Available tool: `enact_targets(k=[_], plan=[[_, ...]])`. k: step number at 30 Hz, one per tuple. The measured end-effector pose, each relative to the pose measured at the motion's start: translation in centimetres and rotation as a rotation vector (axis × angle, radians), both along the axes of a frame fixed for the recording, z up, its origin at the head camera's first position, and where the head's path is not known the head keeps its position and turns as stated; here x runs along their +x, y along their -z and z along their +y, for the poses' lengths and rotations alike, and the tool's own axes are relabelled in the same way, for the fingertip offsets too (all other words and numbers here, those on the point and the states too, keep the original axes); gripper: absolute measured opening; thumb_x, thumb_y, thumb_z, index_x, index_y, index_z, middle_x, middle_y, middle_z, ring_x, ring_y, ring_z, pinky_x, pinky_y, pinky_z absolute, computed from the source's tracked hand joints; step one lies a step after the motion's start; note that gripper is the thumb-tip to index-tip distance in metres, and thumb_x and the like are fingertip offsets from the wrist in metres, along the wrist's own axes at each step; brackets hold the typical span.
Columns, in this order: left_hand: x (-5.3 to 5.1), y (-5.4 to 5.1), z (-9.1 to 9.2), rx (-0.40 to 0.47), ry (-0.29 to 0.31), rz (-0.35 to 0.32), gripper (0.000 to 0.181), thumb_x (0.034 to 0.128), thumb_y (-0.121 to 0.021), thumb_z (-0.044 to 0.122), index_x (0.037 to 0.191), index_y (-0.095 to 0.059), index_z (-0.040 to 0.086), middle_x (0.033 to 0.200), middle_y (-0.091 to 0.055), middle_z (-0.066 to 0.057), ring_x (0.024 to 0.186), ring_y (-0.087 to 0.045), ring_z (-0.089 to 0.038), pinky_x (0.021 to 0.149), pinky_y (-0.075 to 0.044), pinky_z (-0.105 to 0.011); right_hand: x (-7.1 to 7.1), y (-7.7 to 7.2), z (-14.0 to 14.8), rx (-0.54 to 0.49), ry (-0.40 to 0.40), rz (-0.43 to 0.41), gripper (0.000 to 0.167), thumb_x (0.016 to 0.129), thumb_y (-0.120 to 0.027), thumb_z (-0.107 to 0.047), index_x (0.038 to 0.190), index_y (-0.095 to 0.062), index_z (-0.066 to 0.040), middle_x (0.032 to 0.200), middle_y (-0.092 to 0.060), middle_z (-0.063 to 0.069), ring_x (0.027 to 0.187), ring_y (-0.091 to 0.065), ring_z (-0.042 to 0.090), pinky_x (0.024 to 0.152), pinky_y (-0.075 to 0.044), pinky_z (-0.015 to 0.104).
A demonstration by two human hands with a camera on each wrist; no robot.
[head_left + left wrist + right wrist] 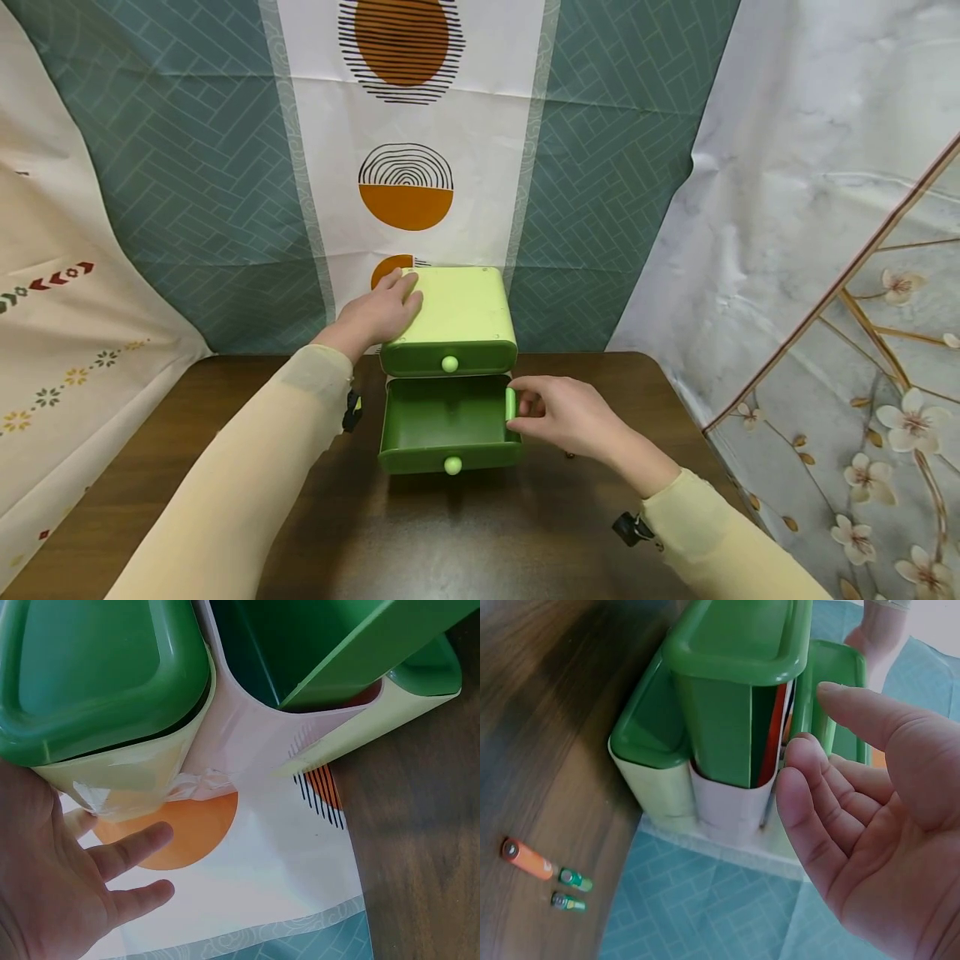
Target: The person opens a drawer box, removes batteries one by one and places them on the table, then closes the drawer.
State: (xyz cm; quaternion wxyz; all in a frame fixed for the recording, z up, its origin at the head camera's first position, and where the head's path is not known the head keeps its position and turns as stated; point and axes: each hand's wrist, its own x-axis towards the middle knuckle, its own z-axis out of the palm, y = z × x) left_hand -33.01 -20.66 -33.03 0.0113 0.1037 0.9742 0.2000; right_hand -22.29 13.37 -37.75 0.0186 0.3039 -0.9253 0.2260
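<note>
A small drawer cabinet (457, 304) stands on the table, with yellow and pink shells and green drawer fronts. Its top drawer (420, 360) is closed, while the drawer (442, 417) below is pulled out. The left hand (378, 312) rests on the cabinet's top left edge; in the left wrist view its fingers (127, 851) are spread along the shell. At the open drawer's right side, the right hand (573, 412) pinches a slim light-green cylinder (511, 405) upright between thumb and fingers. In the right wrist view that cylinder (825, 733) is mostly hidden by the fingers. Its exact kind cannot be told.
An orange battery (526, 859) and two smaller green batteries (575, 880) lie on the wooden table (540, 772) to the cabinet's right. A patterned cloth (615, 167) hangs close behind the cabinet. Round knobs (452, 465) stick out from the drawer fronts.
</note>
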Motion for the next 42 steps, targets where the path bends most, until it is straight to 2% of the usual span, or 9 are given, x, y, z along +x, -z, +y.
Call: enact_targets(k=[9, 21, 30, 42], plan=[[0.0, 0.0, 0.0, -0.006, 0.002, 0.003, 0.069, 0.1194, -0.023, 0.049, 0.18, -0.015, 0.016, 0.185, -0.001, -0.016, 0.17, -0.008, -0.039, 0.129, -0.024, -0.067, -0.2, 0.3, 1.7, 0.009, 0.047, -0.006, 0.044, 0.096, -0.088, -0.032, 0.135, -0.076, -0.017, 0.091, -0.066, -0.022, 0.077, -0.062, -0.002, 0.08, -0.054, 0.037], [-0.2, 0.1, 0.0, -0.014, 0.001, 0.002, 0.07, 0.1193, -0.022, 0.05, 0.18, -0.014, 0.017, 0.185, 0.0, -0.015, 0.17, -0.007, -0.039, 0.13, -0.023, -0.066, -0.4, 1.0, 4.5, 0.023, 0.095, 0.007, 0.04, 0.096, -0.088, -0.031, 0.131, -0.076, -0.017, 0.092, -0.066, -0.02, 0.078, -0.06, 0.0, 0.074, -0.052, 0.035], [-0.2, 0.0, 0.0, -0.013, 0.003, 0.0, 0.069, 0.1195, -0.022, 0.05, 0.18, -0.014, 0.016, 0.185, 0.0, -0.015, 0.17, -0.005, -0.037, 0.13, -0.023, -0.065, -0.3, 1.7, 6.4, 0.037, 0.135, -0.009, 0.047, 0.095, -0.089, -0.031, 0.136, -0.075, -0.013, 0.092, -0.067, -0.02, 0.079, -0.062, 0.0, 0.074, -0.052, 0.034], [-0.1, 0.0, 0.1, -0.012, -0.003, 0.002, 0.069, 0.1193, -0.022, 0.05, 0.18, -0.014, 0.017, 0.185, 0.0, -0.015, 0.17, -0.007, -0.038, 0.129, -0.024, -0.066, -0.6, 2.8, 8.7, 0.068, 0.147, -0.034, 0.05, 0.096, -0.088, -0.028, 0.139, -0.074, -0.006, 0.09, -0.068, -0.019, 0.075, -0.06, 0.002, 0.073, -0.051, 0.035]])
